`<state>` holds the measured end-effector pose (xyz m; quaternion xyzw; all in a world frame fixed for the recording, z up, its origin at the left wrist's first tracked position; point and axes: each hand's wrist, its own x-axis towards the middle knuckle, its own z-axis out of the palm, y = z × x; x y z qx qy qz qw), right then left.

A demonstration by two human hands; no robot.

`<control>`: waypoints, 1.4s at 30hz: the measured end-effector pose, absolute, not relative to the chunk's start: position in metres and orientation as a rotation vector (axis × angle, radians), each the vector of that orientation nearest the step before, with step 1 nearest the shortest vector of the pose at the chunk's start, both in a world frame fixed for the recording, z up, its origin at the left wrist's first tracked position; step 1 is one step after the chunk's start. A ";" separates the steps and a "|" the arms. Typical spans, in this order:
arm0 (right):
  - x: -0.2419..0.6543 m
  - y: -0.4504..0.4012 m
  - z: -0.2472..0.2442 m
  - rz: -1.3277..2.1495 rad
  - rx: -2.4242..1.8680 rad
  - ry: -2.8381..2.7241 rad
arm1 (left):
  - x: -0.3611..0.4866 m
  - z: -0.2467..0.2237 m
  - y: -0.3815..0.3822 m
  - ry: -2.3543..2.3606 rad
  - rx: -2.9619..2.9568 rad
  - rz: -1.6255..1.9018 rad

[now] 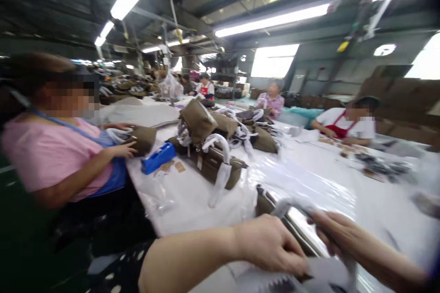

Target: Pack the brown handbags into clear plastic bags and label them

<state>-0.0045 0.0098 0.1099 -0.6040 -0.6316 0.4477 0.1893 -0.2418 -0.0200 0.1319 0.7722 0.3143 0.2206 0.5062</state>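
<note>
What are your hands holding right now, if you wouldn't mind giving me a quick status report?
Left hand, right hand on brown bag. Grey padding sheet below them. Glossy plastic sheeting on table ahead. Co-worker's hands up-table, near blue tape dispenser.

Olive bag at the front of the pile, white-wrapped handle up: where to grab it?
Take the white-wrapped handle of the olive bag at the top of its arch, coming from above. It stands up in an open loop over the bag's body, so fingers can likely close around it, while the body sits against other bags.
</note>
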 end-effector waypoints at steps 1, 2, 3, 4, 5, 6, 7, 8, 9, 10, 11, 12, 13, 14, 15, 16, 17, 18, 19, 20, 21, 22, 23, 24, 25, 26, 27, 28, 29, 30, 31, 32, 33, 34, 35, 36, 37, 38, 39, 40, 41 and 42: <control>-0.001 0.008 0.113 1.319 -1.671 -1.722 | -0.229 0.115 -0.009 0.862 1.789 0.491; -0.001 0.007 0.115 1.375 -1.633 -1.675 | -0.217 0.100 0.002 0.952 1.669 0.468; -0.002 0.007 0.118 1.415 -1.600 -1.636 | -0.205 0.086 0.013 1.005 1.522 0.461; -0.004 0.008 0.119 1.429 -1.583 -1.607 | -0.193 0.076 0.022 1.013 1.374 0.469; -0.006 0.008 0.120 1.435 -1.565 -1.593 | -0.183 0.068 0.029 0.977 1.244 0.490; -0.008 0.008 0.120 1.441 -1.545 -1.594 | -0.173 0.063 0.033 0.916 1.145 0.521; -0.010 0.008 0.120 1.445 -1.523 -1.607 | -0.164 0.061 0.036 0.845 1.081 0.559; -0.012 0.007 0.120 1.446 -1.504 -1.622 | -0.156 0.061 0.037 0.772 1.045 0.606; -0.013 0.007 0.120 1.439 -1.496 -1.632 | -0.149 0.061 0.037 0.710 1.024 0.658; -0.013 0.006 0.120 1.428 -1.501 -1.631 | -0.143 0.062 0.037 0.664 1.004 0.715; -0.014 0.006 0.120 1.417 -1.517 -1.618 | -0.139 0.062 0.037 0.635 0.987 0.769; -0.015 0.005 0.121 1.405 -1.541 -1.591 | -0.136 0.062 0.037 0.618 0.969 0.814; -0.016 0.005 0.121 1.391 -1.571 -1.553 | -0.134 0.062 0.038 0.608 0.944 0.848; -0.017 0.004 0.122 1.378 -1.604 -1.508 | -0.133 0.062 0.038 0.596 0.912 0.867; -0.018 0.004 0.123 1.363 -1.639 -1.451 | -0.133 0.061 0.038 0.581 0.876 0.874; -0.019 0.003 0.124 1.343 -1.672 -1.391 | -0.133 0.060 0.038 0.563 0.839 0.873; -0.020 0.002 0.124 1.325 -1.696 -1.336 | -0.134 0.060 0.038 0.550 0.813 0.866; -0.020 0.002 0.125 1.311 -1.707 -1.298 | -0.134 0.060 0.037 0.548 0.806 0.858; -0.020 0.001 0.124 1.313 -1.705 -1.285 | -0.135 0.060 0.037 0.558 0.824 0.846; -0.020 0.001 0.124 1.326 -1.692 -1.298 | -0.135 0.060 0.037 0.578 0.863 0.835; -0.019 0.001 0.123 1.342 -1.673 -1.325 | -0.136 0.061 0.037 0.606 0.914 0.830; -0.019 0.000 0.121 1.352 -1.654 -1.359 | -0.137 0.062 0.038 0.634 0.968 0.828; -0.019 0.000 0.120 1.353 -1.641 -1.394 | -0.139 0.063 0.038 0.655 1.013 0.830; -0.018 0.000 0.118 1.347 -1.631 -1.430 | -0.141 0.064 0.038 0.665 1.044 0.833; -0.018 0.000 0.116 1.331 -1.619 -1.473 | -0.143 0.064 0.036 0.663 1.062 0.832; -0.018 0.001 0.114 1.301 -1.612 -1.522 | -0.147 0.064 0.034 0.651 1.070 0.828; -0.018 0.001 0.112 1.264 -1.607 -1.577 | -0.151 0.063 0.031 0.636 1.072 0.818; -0.017 0.002 0.111 1.216 -1.608 -1.630 | -0.155 0.061 0.026 0.630 1.073 0.818; -0.017 0.002 0.111 1.169 -1.618 -1.674 | -0.160 0.058 0.020 0.640 1.075 0.831; -0.016 0.003 0.111 1.124 -1.637 -1.713 | -0.165 0.055 0.014 0.659 1.078 0.859; -0.015 0.003 0.112 1.081 -1.661 -1.750 | -0.171 0.053 0.007 0.681 1.081 0.899; -0.015 0.004 0.114 1.040 -1.675 -1.795 | -0.176 0.053 0.001 0.689 1.095 0.943; -0.015 0.003 0.116 0.995 -1.675 -1.849 | -0.180 0.054 -0.004 0.668 1.126 0.982; -0.015 0.003 0.118 0.950 -1.657 -1.910 | -0.185 0.057 -0.008 0.611 1.168 1.002; -0.015 0.003 0.120 0.909 -1.623 -1.966 | -0.189 0.063 -0.009 0.515 1.207 0.991; -0.016 0.002 0.122 0.875 -1.580 -2.009 | -0.193 0.069 -0.010 0.400 1.233 0.949; -0.016 0.002 0.123 0.854 -1.540 -2.036 | -0.195 0.076 -0.008 0.286 1.239 0.889; -0.017 0.001 0.123 0.841 -1.511 -2.049 | -0.197 0.083 -0.006 0.194 1.226 0.827; -0.017 0.001 0.124 0.827 -1.500 -2.050 | -0.199 0.089 -0.003 0.144 1.203 0.786; -0.017 0.001 0.123 0.803 -1.502 -2.049 | -0.199 0.094 0.000 0.144 1.193 0.772; -0.017 0.000 0.123 0.772 -1.513 -2.049 | -0.199 0.098 0.002 0.197 1.211 0.798; -0.018 0.000 0.123 0.740 -1.525 -2.050 | -0.198 0.100 0.003 0.288 1.259 0.866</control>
